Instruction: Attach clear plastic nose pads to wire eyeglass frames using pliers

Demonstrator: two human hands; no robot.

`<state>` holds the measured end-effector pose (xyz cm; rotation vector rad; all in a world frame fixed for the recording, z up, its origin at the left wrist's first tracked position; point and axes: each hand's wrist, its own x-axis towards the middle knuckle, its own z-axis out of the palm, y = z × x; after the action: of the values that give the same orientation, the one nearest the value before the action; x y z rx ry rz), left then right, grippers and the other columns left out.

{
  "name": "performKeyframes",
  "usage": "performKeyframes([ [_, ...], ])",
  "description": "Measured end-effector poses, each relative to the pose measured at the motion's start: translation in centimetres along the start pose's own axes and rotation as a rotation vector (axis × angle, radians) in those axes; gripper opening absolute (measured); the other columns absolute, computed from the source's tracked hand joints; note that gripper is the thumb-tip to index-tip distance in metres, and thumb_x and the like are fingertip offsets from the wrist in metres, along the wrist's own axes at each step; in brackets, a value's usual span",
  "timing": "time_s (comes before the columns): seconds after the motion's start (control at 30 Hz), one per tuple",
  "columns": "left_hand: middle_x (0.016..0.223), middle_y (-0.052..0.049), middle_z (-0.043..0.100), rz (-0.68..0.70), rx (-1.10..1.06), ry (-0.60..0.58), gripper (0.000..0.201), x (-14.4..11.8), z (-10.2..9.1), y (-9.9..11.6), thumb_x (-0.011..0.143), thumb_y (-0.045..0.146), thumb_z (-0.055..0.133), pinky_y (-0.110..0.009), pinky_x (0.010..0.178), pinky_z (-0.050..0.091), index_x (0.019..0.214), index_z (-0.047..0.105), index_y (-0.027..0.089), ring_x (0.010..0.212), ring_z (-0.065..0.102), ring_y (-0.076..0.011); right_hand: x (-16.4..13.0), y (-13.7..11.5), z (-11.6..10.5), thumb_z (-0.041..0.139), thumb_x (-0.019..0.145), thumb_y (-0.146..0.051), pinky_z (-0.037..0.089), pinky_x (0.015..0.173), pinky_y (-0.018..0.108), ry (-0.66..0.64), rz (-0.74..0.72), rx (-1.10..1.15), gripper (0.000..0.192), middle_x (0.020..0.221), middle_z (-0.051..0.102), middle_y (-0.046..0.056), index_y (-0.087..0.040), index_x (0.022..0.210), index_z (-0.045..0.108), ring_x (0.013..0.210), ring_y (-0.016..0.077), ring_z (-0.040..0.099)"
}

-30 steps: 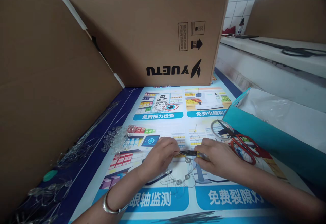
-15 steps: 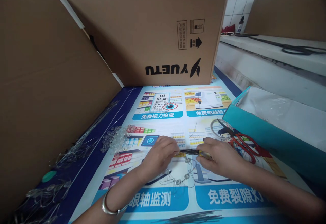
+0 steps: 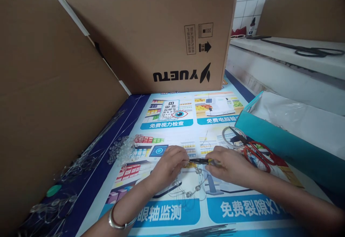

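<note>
Low in the middle of the frame, we see the left hand point(image 3: 170, 165) and the right hand point(image 3: 229, 165) meeting over a printed poster point(image 3: 172, 122) that covers the tabletop. The right hand's fingers are closed around a thin dark tool point(image 3: 201, 161) with a yellowish handle, held level so that its tip points at the left hand. The left hand's fingers are pinched shut on something small at that tip; we cannot tell what it is. Just below the hands lies a thin wire with clear beads point(image 3: 188, 190), looping loosely on the poster, close enough to be worked without reaching.

A pile of clear beads point(image 3: 124, 147) sits to the left of centre, near the left hand, with loose wires point(image 3: 88, 158) further left along a cardboard sheet point(image 3: 40, 104). A large cardboard box point(image 3: 151, 32) stands at the top. Red scissors point(image 3: 257, 154) lie right of the hands, beside a teal box point(image 3: 283, 147).
</note>
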<state>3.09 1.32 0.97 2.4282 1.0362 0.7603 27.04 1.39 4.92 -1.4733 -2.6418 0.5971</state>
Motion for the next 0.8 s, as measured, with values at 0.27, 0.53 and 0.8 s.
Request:
performKeyframes([
  [0.27, 0.087, -0.006, 0.057, 0.013, 0.005, 0.014, 0.017, 0.1, 0.0, 0.1, 0.091, 0.018, 0.038, -0.032, 0.079, 0.040, 0.087, 0.055, 0.018, 0.087, 0.051, -0.0175, 0.1, -0.3, 0.2, 0.044, 0.084, -0.045, 0.032, 0.059, 0.025, 0.003, -0.010, -0.036, 0.031, 0.087, 0.058, 0.004, -0.025, 0.098, 0.062, 0.077, 0.0179, 0.056],
  [0.53, 0.091, -0.005, 0.058, 0.048, 0.100, -0.018, 0.017, 0.2, 0.2, 0.3, 0.086, 0.009, 0.040, -0.035, 0.082, 0.036, 0.087, 0.054, 0.018, 0.092, 0.050, -0.0188, -0.3, -0.8, -0.3, 0.042, 0.084, -0.044, 0.031, 0.057, 0.026, 0.005, -0.018, -0.156, 0.028, 0.084, 0.058, 0.004, -0.025, 0.092, 0.062, 0.076, 0.0195, 0.057],
  [0.8, 0.092, -0.005, 0.058, 0.051, 0.183, 0.017, 0.016, 0.2, 0.1, 0.6, 0.085, 0.009, 0.043, -0.036, 0.081, 0.034, 0.087, 0.055, 0.018, 0.092, 0.048, -0.0200, -1.3, -0.6, -0.8, 0.041, 0.085, -0.042, 0.030, 0.054, 0.027, 0.025, 0.004, -0.274, 0.028, 0.082, 0.059, 0.005, -0.023, 0.089, 0.061, 0.071, 0.0201, 0.058],
])
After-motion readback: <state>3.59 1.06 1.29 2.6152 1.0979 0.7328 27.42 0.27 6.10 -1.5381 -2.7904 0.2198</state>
